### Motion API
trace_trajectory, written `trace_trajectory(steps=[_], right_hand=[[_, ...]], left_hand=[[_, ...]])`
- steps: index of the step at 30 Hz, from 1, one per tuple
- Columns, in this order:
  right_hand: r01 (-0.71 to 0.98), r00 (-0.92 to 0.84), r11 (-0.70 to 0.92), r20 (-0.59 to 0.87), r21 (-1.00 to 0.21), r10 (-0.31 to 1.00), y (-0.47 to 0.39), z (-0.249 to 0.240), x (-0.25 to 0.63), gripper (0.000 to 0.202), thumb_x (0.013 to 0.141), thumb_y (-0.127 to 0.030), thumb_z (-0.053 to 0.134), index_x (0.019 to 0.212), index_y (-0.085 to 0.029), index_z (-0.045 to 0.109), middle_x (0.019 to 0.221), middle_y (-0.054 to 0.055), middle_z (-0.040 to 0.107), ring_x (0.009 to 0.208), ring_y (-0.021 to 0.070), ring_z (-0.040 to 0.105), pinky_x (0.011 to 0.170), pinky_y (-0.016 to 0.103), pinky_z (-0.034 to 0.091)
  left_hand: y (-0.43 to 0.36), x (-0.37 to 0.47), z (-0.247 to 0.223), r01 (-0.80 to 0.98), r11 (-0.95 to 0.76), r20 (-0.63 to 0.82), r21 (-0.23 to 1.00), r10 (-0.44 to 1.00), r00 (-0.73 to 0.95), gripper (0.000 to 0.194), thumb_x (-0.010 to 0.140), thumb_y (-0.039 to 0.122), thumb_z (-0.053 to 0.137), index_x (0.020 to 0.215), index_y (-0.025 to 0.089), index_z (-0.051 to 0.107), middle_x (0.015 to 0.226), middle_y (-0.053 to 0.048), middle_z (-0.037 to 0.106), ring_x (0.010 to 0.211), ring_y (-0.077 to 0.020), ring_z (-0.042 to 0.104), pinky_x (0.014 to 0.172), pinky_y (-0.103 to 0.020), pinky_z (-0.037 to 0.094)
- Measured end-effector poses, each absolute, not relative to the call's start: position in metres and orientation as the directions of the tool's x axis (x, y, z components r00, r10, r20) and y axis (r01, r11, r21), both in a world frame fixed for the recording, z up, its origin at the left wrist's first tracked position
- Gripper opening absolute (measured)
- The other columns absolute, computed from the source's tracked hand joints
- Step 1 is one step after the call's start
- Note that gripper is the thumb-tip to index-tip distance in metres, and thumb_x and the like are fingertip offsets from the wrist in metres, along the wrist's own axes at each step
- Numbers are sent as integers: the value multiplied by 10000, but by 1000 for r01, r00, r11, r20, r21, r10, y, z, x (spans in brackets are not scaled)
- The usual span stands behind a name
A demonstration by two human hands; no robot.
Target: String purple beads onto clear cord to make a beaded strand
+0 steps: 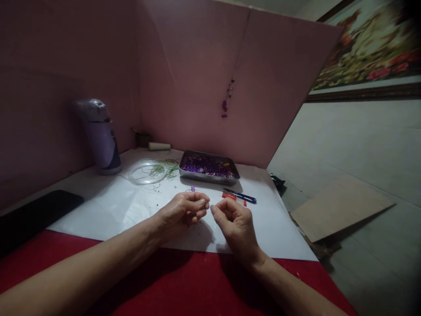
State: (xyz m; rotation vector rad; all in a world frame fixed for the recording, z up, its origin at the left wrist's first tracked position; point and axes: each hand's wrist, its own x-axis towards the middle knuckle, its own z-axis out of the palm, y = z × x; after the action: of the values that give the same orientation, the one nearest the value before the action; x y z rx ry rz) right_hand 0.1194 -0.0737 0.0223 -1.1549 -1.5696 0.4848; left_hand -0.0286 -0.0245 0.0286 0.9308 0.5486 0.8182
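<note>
My left hand [189, 208] is pinched on a tiny dark bead-like piece [206, 203], too small to make out well. Close beside it, my right hand [235, 221] pinches thumb against forefinger; what lies between them, perhaps a thin thread, cannot be made out. Both hands are over the white paper [276, 224]. Just beyond them lie a purple bead [193, 188], red pieces [229, 196] and dark blue thread snips [241, 195]. A metal tray [210, 179] of purple beads stands behind.
A purple bottle [103, 140] stands at left, near a clear plastic ring [133, 173] and tangled green thread [167, 168]. A dark flat object [39, 215] lies front left. A beaded strand [225, 105] hangs on the pink panel [190, 87]. Red cloth [184, 285] covers the near edge.
</note>
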Motion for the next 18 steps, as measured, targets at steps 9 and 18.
trace_trajectory(steps=[9,18], right_hand=[[437,32,458,522,-774,852,-72,21,119,235,806,-279,554,604,-180,487,490,-52,417,444,86,345,439,225,279],[396,2,458,500,-796,866,-73,19,120,234,832,-298,549,635,-179,504,543,-33,467,477,95,383,464,226,309]], left_hand=[[-27,-28,31,-334,322,-79,886,814,575,166,656,181,721,747,96,612,556,15,487,448,-33,380,409,-162,210],[-24,-30,27,-374,355,-69,857,797,600,210,614,106,713,806,113,627,585,20,499,480,-45,411,450,-175,249]])
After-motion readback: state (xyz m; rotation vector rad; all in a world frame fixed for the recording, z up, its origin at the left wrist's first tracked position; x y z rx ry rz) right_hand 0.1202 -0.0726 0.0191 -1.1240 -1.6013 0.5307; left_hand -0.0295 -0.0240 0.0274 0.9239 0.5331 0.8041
